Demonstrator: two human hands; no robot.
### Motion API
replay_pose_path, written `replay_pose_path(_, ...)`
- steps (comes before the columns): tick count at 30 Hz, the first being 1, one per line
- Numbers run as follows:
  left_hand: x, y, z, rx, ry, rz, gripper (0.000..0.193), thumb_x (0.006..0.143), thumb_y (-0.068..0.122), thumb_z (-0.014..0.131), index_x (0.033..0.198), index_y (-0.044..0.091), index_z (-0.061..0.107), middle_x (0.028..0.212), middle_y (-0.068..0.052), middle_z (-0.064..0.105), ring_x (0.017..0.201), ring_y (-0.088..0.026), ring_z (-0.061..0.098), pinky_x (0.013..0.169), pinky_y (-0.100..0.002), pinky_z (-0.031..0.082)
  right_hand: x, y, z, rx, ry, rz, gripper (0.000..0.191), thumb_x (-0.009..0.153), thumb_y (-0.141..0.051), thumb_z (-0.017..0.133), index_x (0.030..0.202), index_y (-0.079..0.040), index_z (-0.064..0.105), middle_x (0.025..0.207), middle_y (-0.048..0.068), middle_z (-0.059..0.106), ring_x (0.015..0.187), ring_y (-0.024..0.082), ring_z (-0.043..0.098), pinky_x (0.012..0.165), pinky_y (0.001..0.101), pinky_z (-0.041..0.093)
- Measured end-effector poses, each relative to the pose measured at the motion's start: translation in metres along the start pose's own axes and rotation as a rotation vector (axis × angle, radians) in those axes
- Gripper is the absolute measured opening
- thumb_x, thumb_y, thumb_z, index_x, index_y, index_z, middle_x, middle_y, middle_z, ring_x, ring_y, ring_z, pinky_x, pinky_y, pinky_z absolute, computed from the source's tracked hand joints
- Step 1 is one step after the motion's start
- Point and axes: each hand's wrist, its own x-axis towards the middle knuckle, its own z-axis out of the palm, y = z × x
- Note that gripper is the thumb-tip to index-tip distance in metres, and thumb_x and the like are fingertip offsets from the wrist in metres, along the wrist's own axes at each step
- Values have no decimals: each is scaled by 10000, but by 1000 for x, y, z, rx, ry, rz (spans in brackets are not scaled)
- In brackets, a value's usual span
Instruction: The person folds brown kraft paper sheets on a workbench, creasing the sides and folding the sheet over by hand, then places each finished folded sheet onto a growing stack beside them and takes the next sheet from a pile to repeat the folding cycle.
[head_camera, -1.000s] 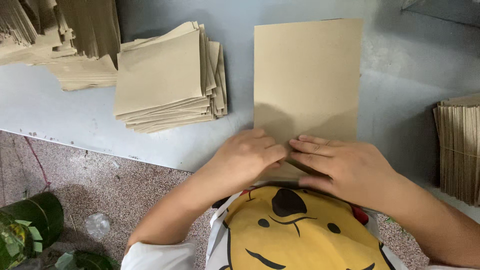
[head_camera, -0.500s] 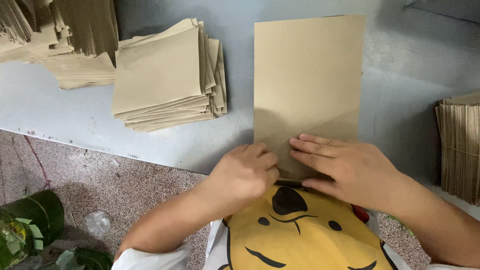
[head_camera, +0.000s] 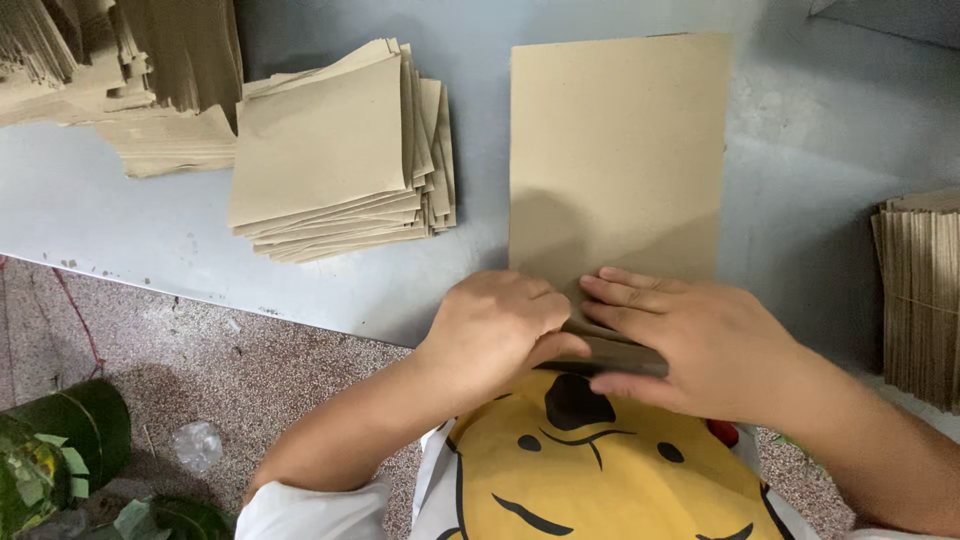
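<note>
At the far left of the grey-blue desk (head_camera: 120, 230) lies one loose heap of tan paper pieces (head_camera: 130, 110), too jumbled to count, and just right of it one fanned stack of folded flat brown paper sheets (head_camera: 335, 150), many layers deep though the exact number cannot be read; these look like finished pieces, so the work seems well under way with more still to do. Next comes the left hand (head_camera: 500, 325), curled with its fingers tucked against the near edge of the single large brown kraft paper sheet (head_camera: 615, 160), which lies flat on the desk in front of the person. The right hand (head_camera: 700, 340) lies flat, fingers together, pressing down the same near edge, where a narrow strip appears turned over; this fold looks only begun. One upright bundle of brown sheets (head_camera: 920, 290) stands at the right edge, probably unworked stock.
</note>
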Motion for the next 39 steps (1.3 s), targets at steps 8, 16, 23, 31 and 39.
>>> replay_pose_path(8,5,10,1,-632,657,-82,766,875,330,858,1462,156,397,1473,-47,403,1405,-247,381,1170,-399,334,-13,-2,-16,609,179,556,320,951,-280,657,1225,-158,769,1135,64,809,922,169,761,818,291,628)
replay_pose_path(16,16,-22,37,-1423,248,-293,545,986,148,789,1454,1,551,1329,-79,664,1224,-177,633,1060,-368,539,6,-8,4,152,738,189,253,999,-145,662,1211,-8,640,1280,167,571,1243,225,508,1065,356,432)
replay_pose_path(23,18,-34,50,-1445,174,-365,321,1019,119,723,1301,-18,657,1206,-52,715,1121,-137,653,990,-325,543,9,2,17,973,692,208,563,1092,-62,502,1605,4,278,1488,138,526,1398,192,488,1214,353,382)
replay_pose_path(31,13,-23,42,-1479,110,-508,352,990,154,699,1294,-13,637,1171,-64,715,1066,-143,670,928,-321,554,8,2,27,1036,759,223,525,1114,-80,510,1579,-19,274,1386,117,618,1257,155,613,1081,315,490)
replay_pose_path(39,12,-12,50,-1278,563,-422,237,1057,155,660,1250,20,630,1061,-9,710,925,-53,630,840,-233,534,5,-1,38,829,818,150,451,1152,-83,534,1551,-5,338,1386,123,590,1269,140,581,1118,287,474)
